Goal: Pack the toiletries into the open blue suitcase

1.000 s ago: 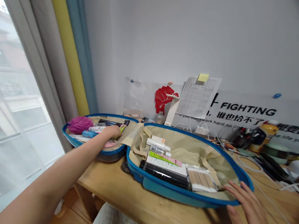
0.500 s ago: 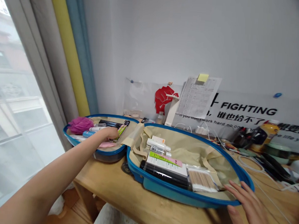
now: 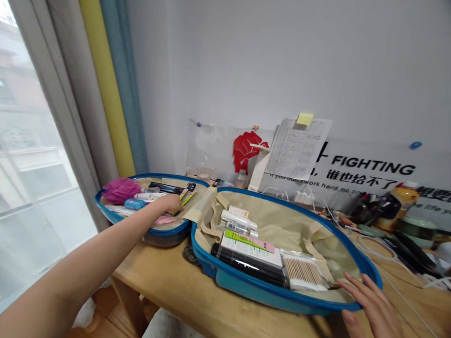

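Observation:
An open blue suitcase lies on the wooden desk; its right half [image 3: 263,297] faces me. My left hand [image 3: 172,204] reaches into the left half [image 3: 173,230], fingers curled and partly hidden, closed on a thin green-and-pink strip [image 3: 188,198]. Around it lie a purple bath puff [image 3: 121,190], a blue bottle [image 3: 134,204] and black slim items [image 3: 166,188]. In the right half are white tubes [image 3: 239,219], another green-and-pink strip [image 3: 249,240], a black cylinder [image 3: 247,264] and a pack of cotton swabs [image 3: 304,271]. My right hand [image 3: 377,318] rests open, fingers spread, at the right rim.
Behind the suitcase stand a white lamp-like stand [image 3: 258,169] and a small bottle [image 3: 241,179]. White cables [image 3: 378,246], a yellow bottle [image 3: 397,206] and a green-lidded jar [image 3: 416,228] crowd the desk's right. Curtains [image 3: 100,78] and a window border the left.
My left hand has shifted slightly right within the left half, and the green-and-pink strip beside its fingers has moved right and a little down. My right hand has barely moved.

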Tool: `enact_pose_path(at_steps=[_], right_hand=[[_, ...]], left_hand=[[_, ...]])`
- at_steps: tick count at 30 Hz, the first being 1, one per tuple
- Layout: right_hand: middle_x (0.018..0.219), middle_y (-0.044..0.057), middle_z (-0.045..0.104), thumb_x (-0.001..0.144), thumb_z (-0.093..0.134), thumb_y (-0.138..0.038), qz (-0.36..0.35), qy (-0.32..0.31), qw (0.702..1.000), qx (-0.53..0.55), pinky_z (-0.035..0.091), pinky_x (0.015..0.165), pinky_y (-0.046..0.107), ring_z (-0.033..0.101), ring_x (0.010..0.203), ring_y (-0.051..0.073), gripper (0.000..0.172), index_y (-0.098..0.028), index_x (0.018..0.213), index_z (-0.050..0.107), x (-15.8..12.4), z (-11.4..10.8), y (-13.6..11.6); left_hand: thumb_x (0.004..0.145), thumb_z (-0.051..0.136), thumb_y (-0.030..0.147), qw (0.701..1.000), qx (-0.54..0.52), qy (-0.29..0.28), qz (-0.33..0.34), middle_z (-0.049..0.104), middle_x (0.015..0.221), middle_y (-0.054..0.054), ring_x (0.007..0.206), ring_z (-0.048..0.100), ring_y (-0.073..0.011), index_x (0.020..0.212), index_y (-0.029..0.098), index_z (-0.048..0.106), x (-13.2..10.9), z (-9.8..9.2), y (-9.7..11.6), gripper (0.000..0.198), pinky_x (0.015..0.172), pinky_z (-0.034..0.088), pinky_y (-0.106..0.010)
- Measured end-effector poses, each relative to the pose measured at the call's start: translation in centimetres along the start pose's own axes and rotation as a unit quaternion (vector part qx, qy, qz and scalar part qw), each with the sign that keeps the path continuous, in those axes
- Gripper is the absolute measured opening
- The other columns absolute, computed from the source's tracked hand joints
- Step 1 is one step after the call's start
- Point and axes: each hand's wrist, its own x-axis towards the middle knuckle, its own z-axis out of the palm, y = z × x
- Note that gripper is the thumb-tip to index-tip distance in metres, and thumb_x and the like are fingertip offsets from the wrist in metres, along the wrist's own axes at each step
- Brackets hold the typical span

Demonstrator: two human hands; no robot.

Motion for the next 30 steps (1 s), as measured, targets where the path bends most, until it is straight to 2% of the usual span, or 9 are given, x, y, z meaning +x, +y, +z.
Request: enact_pose_path(at_steps=[4,8,10,12,15,17,19,22,30], right_hand=[[0.117,0.010,0.062,0.091,0.039,-0.039,0.007,0.001,1.000,0.004,0.044,0.096,0.048,0.048,0.125,0.032,0.034,-0.021,0.116,0.055,-0.1,0.0,0.1],[0.118,0.010,0.062,0.091,0.039,-0.040,0.013,0.000,1.000,0.010,0.044,0.096,0.049,0.048,0.125,0.031,0.035,-0.021,0.116,0.055,0.0,0.0,0.0],[0.117,0.010,0.062,0.092,0.039,-0.040,0.009,-0.001,1.000,0.010,0.044,0.096,0.048,0.048,0.125,0.031,0.035,-0.021,0.116,0.055,0.1,-0.1,-0.1],[0.117,0.010,0.062,0.092,0.039,-0.040,0.007,-0.003,1.000,0.010,0.044,0.095,0.048,0.048,0.125,0.031,0.034,-0.021,0.115,0.055,0.1,-0.1,-0.2],[0.118,0.011,0.061,0.092,0.038,-0.040,0.014,-0.007,1.000,0.011,0.044,0.095,0.049,0.048,0.125,0.032,0.034,-0.021,0.116,0.054,0.0,-0.1,-0.2],[0.118,0.011,0.061,0.092,0.038,-0.040,0.020,-0.009,1.000,0.013,0.044,0.095,0.050,0.047,0.126,0.032,0.035,-0.021,0.117,0.054,-0.1,-0.1,-0.1],[0.118,0.012,0.061,0.092,0.038,-0.040,0.022,-0.012,1.000,0.014,0.044,0.095,0.050,0.047,0.126,0.033,0.036,-0.021,0.117,0.054,-0.1,-0.1,-0.1],[0.118,0.012,0.060,0.092,0.038,-0.040,0.020,-0.007,1.000,0.014,0.044,0.094,0.050,0.047,0.125,0.033,0.035,-0.020,0.116,0.054,-0.2,-0.1,-0.2],[0.120,0.012,0.060,0.092,0.038,-0.041,0.025,-0.012,0.999,0.020,0.042,0.097,0.050,0.046,0.127,0.032,0.035,-0.020,0.115,0.055,-0.3,0.0,0.1]], left_hand=[[0.073,0.060,0.035,0.999,-0.023,0.033,-0.001,0.071,0.078,-0.010,0.078,0.066,-0.0245,0.078,0.016,0.066,-0.3,-0.2,0.0,0.020,0.066,0.045,-0.027],[0.084,0.051,0.037,0.991,-0.064,0.114,0.023,0.070,0.099,-0.009,0.089,0.065,-0.0221,0.107,0.017,0.059,-0.7,-1.7,1.2,0.031,0.073,0.047,-0.028],[0.088,0.047,0.038,0.980,-0.094,0.163,0.068,0.067,0.110,-0.007,0.097,0.063,-0.0191,0.116,0.020,0.054,-1.3,-2.7,2.7,0.034,0.079,0.046,-0.026],[0.088,0.050,0.037,0.958,-0.137,0.193,0.163,0.065,0.113,-0.004,0.099,0.061,-0.0174,0.115,0.021,0.054,-2.4,-3.4,4.9,0.032,0.082,0.046,-0.025],[0.083,0.058,0.034,0.920,-0.152,0.145,0.330,0.066,0.105,-0.003,0.093,0.062,-0.0173,0.106,0.021,0.060,-4.7,-3.3,8.9,0.027,0.080,0.047,-0.025],[0.081,0.062,0.034,0.914,-0.097,0.089,0.385,0.066,0.104,-0.003,0.093,0.062,-0.0183,0.103,0.021,0.062,-6.2,-2.4,11.3,0.026,0.080,0.047,-0.026],[0.079,0.065,0.035,0.915,-0.034,0.057,0.398,0.064,0.109,-0.005,0.097,0.061,-0.0203,0.104,0.021,0.063,-7.5,-1.3,13.1,0.028,0.082,0.047,-0.028],[0.079,0.065,0.037,0.921,0.023,0.028,0.389,0.063,0.113,-0.007,0.100,0.061,-0.0227,0.106,0.021,0.062,-8.6,0.1,14.6,0.032,0.081,0.048,-0.029],[0.079,0.064,0.037,0.927,0.066,0.007,0.368,0.064,0.115,-0.005,0.106,0.060,-0.0237,0.109,0.024,0.060,-8.8,0.7,14.8,0.033,0.084,0.047,-0.030]])
